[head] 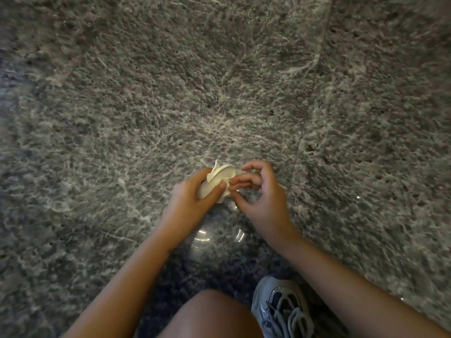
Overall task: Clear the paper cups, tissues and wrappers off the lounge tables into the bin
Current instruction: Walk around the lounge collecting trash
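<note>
A crushed white paper cup [218, 177], flattened so that its round rim has become a long oval, is held in the air between both hands, above a grey marble floor [122, 106]. The cup's paper looks matte and creased. A crumpled white tissue [226, 194], thin and ragged at the edges, is bunched against the cup's lower side, and a pointed scrap of the same soft paper sticks up behind the rim.

The left hand [192, 200] grips the cup from the left: its fingers are curled behind the flattened wall and its thumb [217, 189] lies across the front, pressing paper against tissue. The right hand [264, 201] comes in from the right with all its fingers bent. The forefinger hooks over the far end of the rim, the middle fingers touch the tissue beside the left thumb, and the thumb curls in below. How firmly it pinches is blurred.

The floor is polished stone, dark grey and mottled with pale veins, with straight joints between the slabs and small glints of light. At the bottom edge are a bare knee [212, 313] and a grey mesh trainer [280, 311] with thick laces.
</note>
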The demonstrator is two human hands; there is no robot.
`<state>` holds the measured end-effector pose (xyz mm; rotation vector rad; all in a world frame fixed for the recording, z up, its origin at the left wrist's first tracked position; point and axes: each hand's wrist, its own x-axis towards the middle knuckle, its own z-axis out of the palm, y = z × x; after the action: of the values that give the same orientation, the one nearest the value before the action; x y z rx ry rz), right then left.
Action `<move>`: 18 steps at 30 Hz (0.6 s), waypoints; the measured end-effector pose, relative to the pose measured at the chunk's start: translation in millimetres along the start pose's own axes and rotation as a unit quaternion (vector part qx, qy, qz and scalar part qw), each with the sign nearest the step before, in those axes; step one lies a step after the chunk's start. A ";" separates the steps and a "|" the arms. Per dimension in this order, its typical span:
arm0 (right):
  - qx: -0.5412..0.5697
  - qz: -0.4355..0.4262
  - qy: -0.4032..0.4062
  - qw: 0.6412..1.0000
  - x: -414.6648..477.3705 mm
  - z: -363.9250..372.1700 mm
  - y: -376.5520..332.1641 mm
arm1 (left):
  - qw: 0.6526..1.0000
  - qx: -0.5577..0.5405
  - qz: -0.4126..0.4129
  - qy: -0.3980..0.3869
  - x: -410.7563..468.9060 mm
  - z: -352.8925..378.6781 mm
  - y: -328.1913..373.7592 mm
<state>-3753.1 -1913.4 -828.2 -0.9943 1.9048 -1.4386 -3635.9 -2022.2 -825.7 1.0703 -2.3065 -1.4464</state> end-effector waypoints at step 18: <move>-0.258 -0.044 -0.151 0.953 72.4 -30.9 -170.0 | 0.971 -0.093 -0.099 0.195 -18.1 -130.8 113.3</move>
<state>-3779.9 -1981.6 -655.8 -1.4585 2.0571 -0.7715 -3606.7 -2071.9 -661.5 1.4118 -1.7991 -1.3388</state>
